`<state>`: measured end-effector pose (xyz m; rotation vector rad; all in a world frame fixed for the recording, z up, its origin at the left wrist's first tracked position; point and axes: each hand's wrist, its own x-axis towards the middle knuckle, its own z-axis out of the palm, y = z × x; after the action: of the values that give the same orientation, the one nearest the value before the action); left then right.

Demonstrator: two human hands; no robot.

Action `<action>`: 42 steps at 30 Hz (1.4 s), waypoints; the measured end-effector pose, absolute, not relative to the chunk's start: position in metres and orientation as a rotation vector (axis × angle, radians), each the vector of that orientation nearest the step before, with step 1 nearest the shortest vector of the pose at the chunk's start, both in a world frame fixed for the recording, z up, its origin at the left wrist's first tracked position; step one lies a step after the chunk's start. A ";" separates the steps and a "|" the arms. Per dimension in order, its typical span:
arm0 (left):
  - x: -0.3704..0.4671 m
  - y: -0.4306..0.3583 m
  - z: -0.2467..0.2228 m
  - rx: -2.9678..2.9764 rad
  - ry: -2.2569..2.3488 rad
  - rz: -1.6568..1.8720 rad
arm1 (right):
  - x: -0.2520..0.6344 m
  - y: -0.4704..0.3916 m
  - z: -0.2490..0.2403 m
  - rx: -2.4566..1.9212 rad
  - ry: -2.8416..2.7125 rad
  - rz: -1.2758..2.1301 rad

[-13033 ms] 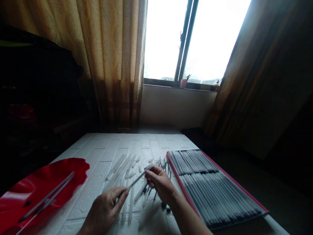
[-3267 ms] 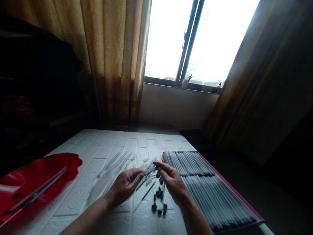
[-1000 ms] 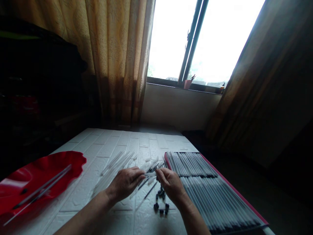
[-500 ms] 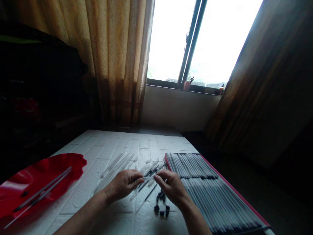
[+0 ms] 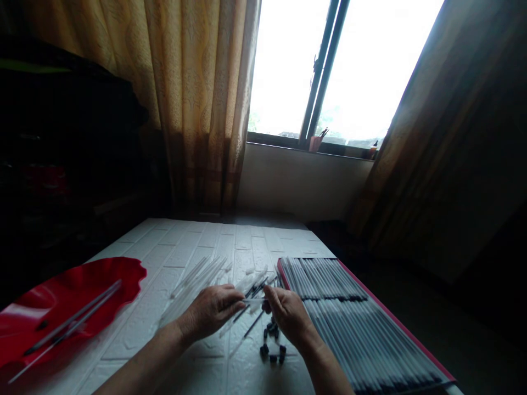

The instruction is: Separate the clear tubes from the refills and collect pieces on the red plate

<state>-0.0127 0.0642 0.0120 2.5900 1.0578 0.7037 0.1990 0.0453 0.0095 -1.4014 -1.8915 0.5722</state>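
My left hand (image 5: 216,308) pinches one end of a thin whitish pen part (image 5: 255,300), and my right hand (image 5: 286,311) has its fingers closed on the other end. Both hands are just above the table. Beneath and behind them lie loose dark refills (image 5: 254,322) and small clear pieces (image 5: 250,271). Several black caps (image 5: 273,359) sit close below my right hand. Long clear tubes (image 5: 185,285) lie beyond my left hand. To the right, a red-edged box (image 5: 348,274) holds rows of clear pens with dark ends.
A red wavy-edged dish (image 5: 82,280) with a few pens in it stands at the left of the white brick-patterned table (image 5: 173,238). Behind are curtains (image 5: 197,99), a window and a pink cup (image 5: 315,144) on the sill.
My right hand has shifted slightly, its fingers now curled more around the end of the pen part. My left hand has moved a little to the right.
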 end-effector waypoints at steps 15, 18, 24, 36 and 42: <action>-0.016 0.070 0.009 2.485 1.076 0.656 | 0.201 0.041 0.017 -1.348 -2.038 0.498; -0.016 0.071 0.007 2.488 1.074 0.660 | 0.202 0.042 0.015 -1.377 -2.055 0.426; -0.015 0.068 0.010 2.511 1.081 0.685 | 0.201 0.044 0.011 -1.420 -2.052 0.379; -0.016 0.069 0.008 2.501 1.060 0.689 | 0.203 0.045 0.011 -1.412 -1.937 0.595; -0.015 0.068 0.010 2.523 1.078 0.670 | 0.202 0.044 0.010 -1.405 -1.919 0.662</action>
<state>-0.0147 0.0679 0.0103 2.5231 1.0781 0.6705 0.2023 0.0437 0.0101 -1.4049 -1.9191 0.6624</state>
